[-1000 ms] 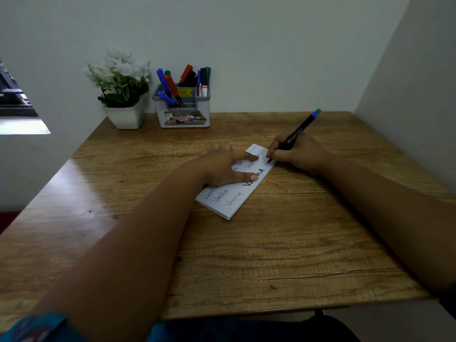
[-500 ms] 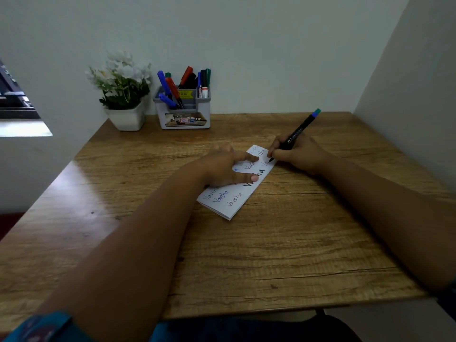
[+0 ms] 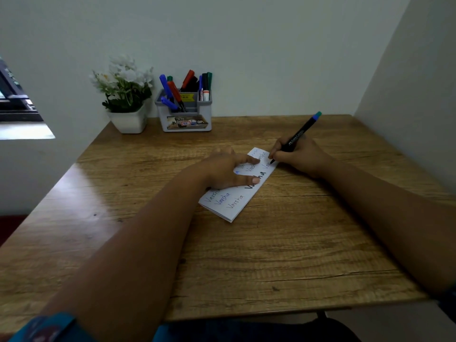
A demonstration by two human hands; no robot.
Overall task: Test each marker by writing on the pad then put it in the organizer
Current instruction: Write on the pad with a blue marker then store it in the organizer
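Organizer, far left of pad, already holds many markers. Left hand lies flat, fingers straight, pinning pad mid-tabletop. Right hand grips black marker, tip on pad's far corner: word unfinished, stowing remains.

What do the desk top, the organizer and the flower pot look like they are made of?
Desk top: wood or wood-look laminate, since grain lines show and window light gives a soft sheen at the left; which one is unclear.
Organizer: probably moulded plastic, a smooth matte grey with rounded corners and a printed label on the front.
Flower pot: smooth white, either ceramic or plastic; the look leaves it open.
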